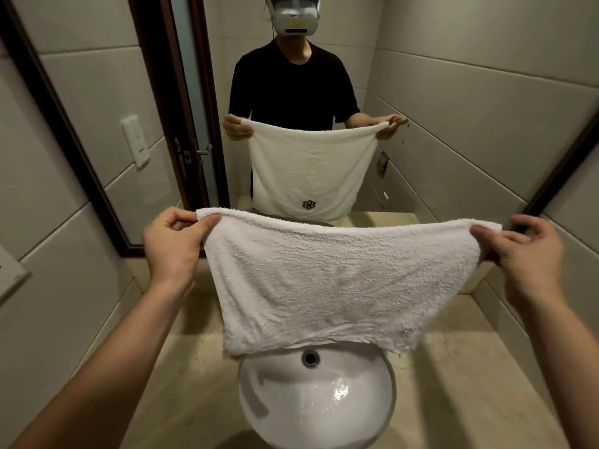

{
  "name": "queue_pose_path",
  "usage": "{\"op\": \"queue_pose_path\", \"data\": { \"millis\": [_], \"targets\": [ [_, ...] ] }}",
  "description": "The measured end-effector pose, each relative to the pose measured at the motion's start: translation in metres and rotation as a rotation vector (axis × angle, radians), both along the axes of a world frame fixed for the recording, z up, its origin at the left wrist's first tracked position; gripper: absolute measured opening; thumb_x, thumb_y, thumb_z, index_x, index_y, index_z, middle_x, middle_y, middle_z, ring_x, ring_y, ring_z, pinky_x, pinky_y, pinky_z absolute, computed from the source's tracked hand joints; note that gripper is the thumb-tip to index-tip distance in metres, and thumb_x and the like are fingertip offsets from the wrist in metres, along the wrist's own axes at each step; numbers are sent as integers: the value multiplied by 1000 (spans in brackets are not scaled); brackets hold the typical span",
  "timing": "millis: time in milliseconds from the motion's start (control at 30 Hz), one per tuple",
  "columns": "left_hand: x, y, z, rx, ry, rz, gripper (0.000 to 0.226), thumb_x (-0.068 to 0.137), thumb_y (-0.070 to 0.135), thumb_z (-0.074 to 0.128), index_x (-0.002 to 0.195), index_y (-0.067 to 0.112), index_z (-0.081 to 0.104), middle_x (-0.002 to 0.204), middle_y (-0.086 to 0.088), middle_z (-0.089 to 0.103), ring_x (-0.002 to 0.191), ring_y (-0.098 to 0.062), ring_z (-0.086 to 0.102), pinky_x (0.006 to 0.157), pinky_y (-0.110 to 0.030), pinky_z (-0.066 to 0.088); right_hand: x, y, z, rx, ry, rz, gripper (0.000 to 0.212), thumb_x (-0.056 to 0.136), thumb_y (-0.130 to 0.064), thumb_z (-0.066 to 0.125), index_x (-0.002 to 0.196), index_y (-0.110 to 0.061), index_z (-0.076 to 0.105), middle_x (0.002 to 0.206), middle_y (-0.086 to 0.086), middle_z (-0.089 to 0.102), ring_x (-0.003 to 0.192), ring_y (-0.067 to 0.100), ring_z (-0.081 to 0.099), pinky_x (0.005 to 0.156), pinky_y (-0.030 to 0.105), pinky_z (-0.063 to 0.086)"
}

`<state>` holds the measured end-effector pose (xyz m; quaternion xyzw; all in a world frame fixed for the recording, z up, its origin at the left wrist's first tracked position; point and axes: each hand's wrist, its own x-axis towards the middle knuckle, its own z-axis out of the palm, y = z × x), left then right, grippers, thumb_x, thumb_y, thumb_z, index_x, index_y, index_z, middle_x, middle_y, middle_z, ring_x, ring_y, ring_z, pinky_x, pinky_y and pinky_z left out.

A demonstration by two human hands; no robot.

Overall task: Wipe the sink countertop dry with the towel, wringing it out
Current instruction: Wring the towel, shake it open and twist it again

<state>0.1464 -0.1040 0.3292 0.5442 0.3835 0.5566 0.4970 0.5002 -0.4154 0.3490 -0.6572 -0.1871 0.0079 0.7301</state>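
A white terry towel (pixel 327 283) hangs spread out flat above the sink, its lower edge just over the basin's back rim. My left hand (pixel 175 244) pinches its top left corner between thumb and fingers. My right hand (pixel 518 251) pinches the top right corner. The white oval basin (pixel 317 403) sits below, wet and glossy, with an overflow hole near its back wall. The beige stone countertop (pixel 460 377) surrounds the basin on both sides. The tap is hidden behind the towel.
A dark-framed mirror (pixel 107 124) on the wall ahead reflects a person holding the towel. Tiled walls stand close on the left and right. A white holder edge (pixel 13 277) juts out from the left wall.
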Motion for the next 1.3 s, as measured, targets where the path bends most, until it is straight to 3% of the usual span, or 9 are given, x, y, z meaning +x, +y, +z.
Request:
{"op": "queue_pose_path", "data": {
  "millis": [67,200,300,400,567,733,867,1100,1300],
  "targets": [
    [-2,3,-1,26,30,3,40,74,15,90,81,32,54,77,-5,75,75,-29,71,73,-65,60,-3,-3,6,-48,-6,76,48,69,-16,90,110,-10,67,60,-11,70,55,4,63,59,23,58],
    [-3,5,-3,78,131,-59,25,83,17,83,98,36,76,79,0,71,79,-22,69,79,-62,60,-5,-9,13,-98,-6,113,41,50,-45,86,74,-15,74,64,-5,72,56,8,63,56,23,59],
    [-1,3,0,67,151,-6,10,86,20,79,85,30,78,70,15,72,72,-13,65,80,-60,61,-4,-8,16,-94,22,86,29,65,-33,84,77,-14,66,57,-9,66,53,4,60,54,22,58],
    [4,1,4,32,159,13,5,83,31,76,78,31,76,67,10,67,70,-15,62,71,-61,59,-2,-6,14,-107,45,69,18,88,-10,77,77,-14,63,55,-10,65,51,2,59,53,21,57],
    [10,3,3,-14,247,-15,11,70,39,76,72,28,74,68,0,68,69,-19,63,74,-58,61,-3,-4,11,-172,123,96,23,87,-4,76,73,-11,59,51,-8,60,46,5,55,45,20,51],
    [25,-25,17,-206,176,-204,12,84,9,78,74,7,71,72,-9,67,62,-17,63,53,-26,53,-31,11,28,-239,174,217,22,84,-2,77,71,-8,60,55,-1,62,47,9,56,44,21,48],
    [50,-70,22,-308,155,-373,11,89,5,74,79,3,69,68,-8,68,52,-12,64,47,-22,53,-86,45,28,-273,246,354,21,84,3,76,72,-6,60,62,8,64,50,14,61,42,23,50],
    [72,-133,13,-299,145,-599,13,99,7,63,105,4,74,94,-12,78,85,-24,77,62,-28,61,-161,74,3,-187,369,599,8,91,-4,72,86,2,70,77,16,70,64,18,67,54,24,57],
    [59,-138,16,-135,155,-652,17,93,9,69,108,11,76,98,-6,80,92,-19,77,78,-29,62,-177,71,0,-15,538,797,51,107,-36,42,113,3,74,105,15,76,88,17,67,79,32,60]
  ]
}}
